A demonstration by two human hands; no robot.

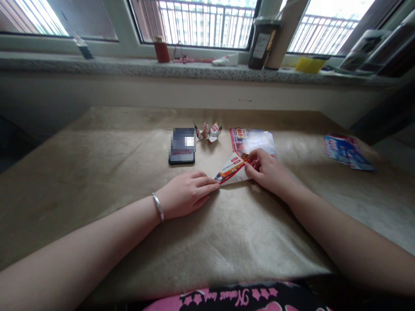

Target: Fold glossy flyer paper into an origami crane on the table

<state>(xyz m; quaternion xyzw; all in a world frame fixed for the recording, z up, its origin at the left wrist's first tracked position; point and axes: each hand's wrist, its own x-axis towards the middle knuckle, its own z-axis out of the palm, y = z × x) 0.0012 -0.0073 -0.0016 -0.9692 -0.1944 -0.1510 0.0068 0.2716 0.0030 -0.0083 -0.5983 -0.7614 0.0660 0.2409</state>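
Along the bottom edge of the frame, pink-and-black printed cloth (227,298). Just above it, on the tan table (97,164), two bare forearms, in from lower left and lower right. On the left wrist, a silver bangle (158,207).

Left of centre, the left hand (186,194): palm down, fingers straight and close together, tips pressed on the pointed left corner of a folded printed paper (231,170). At that paper's right end, the right hand (267,170), fingers curled onto the edge; pinching or only pressing, cannot tell. Paper flat on the table at frame centre, between both hands.

Farther up, a dark phone (182,146), and just beside it a small crumpled paper figure (209,131). Just above the right hand, a colourful flyer (254,140). Well apart at right, a blue leaflet (346,151).

Across the top, a stone windowsill (113,65) with a red cup (161,51), a dark jar (262,43) and something yellow (309,65).
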